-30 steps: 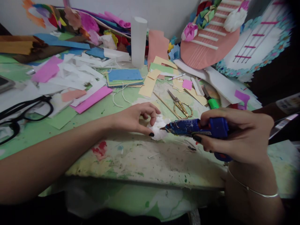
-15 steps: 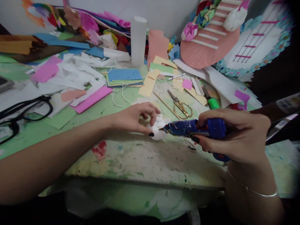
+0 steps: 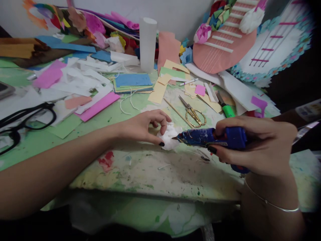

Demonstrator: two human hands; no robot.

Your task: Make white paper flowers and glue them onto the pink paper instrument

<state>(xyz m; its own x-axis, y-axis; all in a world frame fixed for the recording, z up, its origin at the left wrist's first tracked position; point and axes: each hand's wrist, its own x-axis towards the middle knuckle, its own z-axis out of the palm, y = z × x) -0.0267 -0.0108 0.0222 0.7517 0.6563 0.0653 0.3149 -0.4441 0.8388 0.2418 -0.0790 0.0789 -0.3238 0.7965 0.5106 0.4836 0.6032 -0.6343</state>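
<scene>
Holding the blue glue gun (image 3: 198,137), the right grip (image 3: 263,147) is closed round its body and handle, nozzle pointing left. The left grip (image 3: 142,126) is half curled, thumb and forefinger apart at the left edge of a crumpled white paper piece (image 3: 172,139); whether they pinch it, I cannot tell. To glue well here, I'd judge, brace the paper lightly with the left fingertips, clear of the likely hot tip, and squeeze the trigger gently so only a small bead lands. The paper piece lies on the paint-stained counter (image 3: 150,170) between both hands, at the nozzle tip. It looks thin, soft and ruffled, with uneven edges and shadowed creases; its underside is hidden. Just beyond it lie a wooden stick (image 3: 177,110) and gold-handled scissors (image 3: 190,107).
</scene>
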